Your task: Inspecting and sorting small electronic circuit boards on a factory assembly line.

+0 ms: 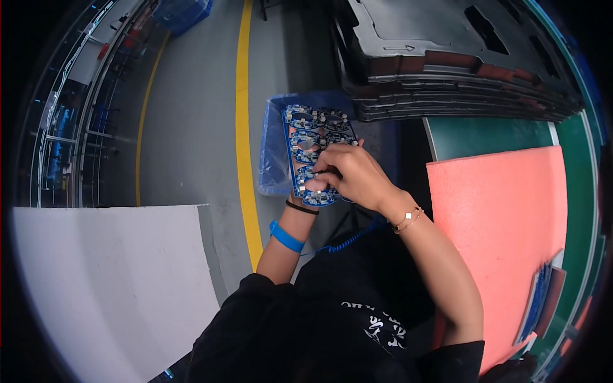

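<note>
A panel of blue circuit boards [305, 137], with ring-shaped units crowded with small parts, is held up in front of me. My left hand [308, 146] supports it from below; skin shows through the ring holes, and most of the fingers are hidden. Over the panel's near half, my right hand [351, 171] has its thumb and fingers bent together in a pinch at one of the rings. Whatever lies between those fingertips is hidden. Beneath the panel is a blue bin [271, 150] with a clear plastic liner. A blue wrist strap [285, 237] circles my left wrist.
Black trays [460, 96] are stacked at the far right. A pink foam sheet [498, 223] covers part of the green bench [491, 137], with thin blue boards [541, 303] at its right edge. A white surface [108, 281] lies left. A coiled blue cord [357, 239] crosses my lap.
</note>
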`<state>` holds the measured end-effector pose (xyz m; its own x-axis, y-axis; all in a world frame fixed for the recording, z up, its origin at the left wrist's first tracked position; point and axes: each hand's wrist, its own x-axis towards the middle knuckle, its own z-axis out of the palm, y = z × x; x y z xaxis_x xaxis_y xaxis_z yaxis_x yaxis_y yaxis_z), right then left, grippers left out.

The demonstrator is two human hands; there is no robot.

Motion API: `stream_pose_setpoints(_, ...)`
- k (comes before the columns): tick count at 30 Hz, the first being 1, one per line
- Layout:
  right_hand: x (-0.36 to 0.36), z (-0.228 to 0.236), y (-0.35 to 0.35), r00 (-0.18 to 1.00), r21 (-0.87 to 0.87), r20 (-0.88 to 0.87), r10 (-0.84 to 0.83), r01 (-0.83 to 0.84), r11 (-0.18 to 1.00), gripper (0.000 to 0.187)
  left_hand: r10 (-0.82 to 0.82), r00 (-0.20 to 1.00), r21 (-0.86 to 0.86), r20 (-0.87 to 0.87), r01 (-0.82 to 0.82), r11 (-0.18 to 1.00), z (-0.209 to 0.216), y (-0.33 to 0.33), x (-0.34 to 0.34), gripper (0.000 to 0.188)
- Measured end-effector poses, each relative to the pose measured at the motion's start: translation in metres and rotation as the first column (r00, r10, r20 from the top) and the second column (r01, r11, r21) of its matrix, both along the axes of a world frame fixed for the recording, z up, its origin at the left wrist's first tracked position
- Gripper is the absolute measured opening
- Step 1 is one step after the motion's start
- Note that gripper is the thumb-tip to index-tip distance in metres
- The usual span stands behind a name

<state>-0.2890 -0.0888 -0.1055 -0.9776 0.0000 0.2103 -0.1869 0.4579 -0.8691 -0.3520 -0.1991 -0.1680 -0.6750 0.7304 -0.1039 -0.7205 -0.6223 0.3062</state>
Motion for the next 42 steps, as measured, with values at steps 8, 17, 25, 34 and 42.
stream_pose_setpoints(8, -0.005, 0.003, 0.001, 0.980, -0.062, 0.014, -0.197, 0.198, 0.978, 0.022, 0.013, 1.000, -0.007, 0.012, -0.013, 1.000, -0.020, -0.001, -0.008, 0.046)
stream_pose_setpoints(17, -0.003, -0.002, -0.005, 0.999, -0.018, 0.036, 0.027, -0.026, 0.999, 0.014, -0.041, 0.999, 0.646, 0.012, 0.024, 0.763, -0.057, 0.030, 0.003, 0.056)
stream_pose_setpoints(25, -0.003, -0.002, 0.001, 0.994, -0.008, 0.050, 0.094, -0.094, 0.996, 0.011, -0.053, 0.965, -0.056, -0.258, 0.040, 0.998, -0.084, -0.005, -0.024, 0.056)
stream_pose_setpoints(34, -0.006, 0.001, -0.005, 0.970, 0.009, 0.016, -0.241, 0.241, 0.970, 0.014, -0.027, 0.995, 0.073, 0.095, 0.020, 0.997, -0.015, 0.014, -0.006, 0.049)
stream_pose_setpoints(42, -0.004, 0.003, -0.004, 1.000, 0.058, -0.009, -0.013, 0.014, 0.998, 0.010, -0.291, 0.957, 0.490, 0.013, 0.248, 0.836, -0.063, 0.018, -0.023, 0.050)
